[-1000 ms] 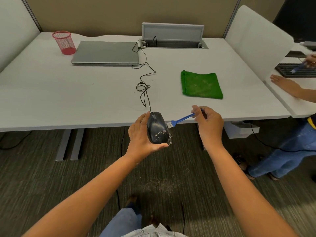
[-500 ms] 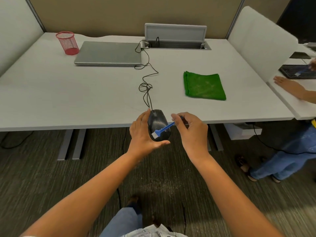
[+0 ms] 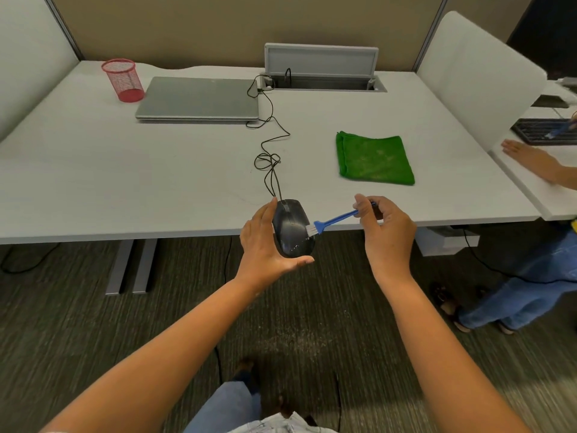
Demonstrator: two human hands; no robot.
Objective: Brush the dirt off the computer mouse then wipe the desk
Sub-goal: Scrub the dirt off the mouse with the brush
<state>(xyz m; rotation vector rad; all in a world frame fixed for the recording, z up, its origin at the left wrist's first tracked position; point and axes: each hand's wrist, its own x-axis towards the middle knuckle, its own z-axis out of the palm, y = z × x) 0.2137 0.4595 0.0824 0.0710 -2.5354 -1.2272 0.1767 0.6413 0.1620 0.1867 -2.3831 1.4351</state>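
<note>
- Head view: the left hand [image 3: 265, 245] cups the black computer mouse [image 3: 292, 228] from its left side and underneath, holding it in the air just past the near edge of the desk [image 3: 125, 170], above the carpet.
- The right hand [image 3: 385, 228] pinches the handle end of a small blue brush [image 3: 335, 219] between thumb and fingers; its white bristles touch the mouse's right flank.
- Half a second ago the bristles lay across the middle of the mouse's top; now they sit at its right edge, so a stroke has swept outward to the right.
- Pale specks cling to the lower part of the mouse, probably dirt, though they are too small to tell for sure. I judge the brushing unfinished.
- A light dusting on the carpet [image 3: 299, 342] below suggests the debris falls there rather than on the desk.
- The mouse cable [image 3: 268, 157] runs in loops back towards the closed laptop [image 3: 199, 98].
- The folded green cloth [image 3: 374, 157] lies on the desk, well apart from both hands; wiping has not started.
</note>
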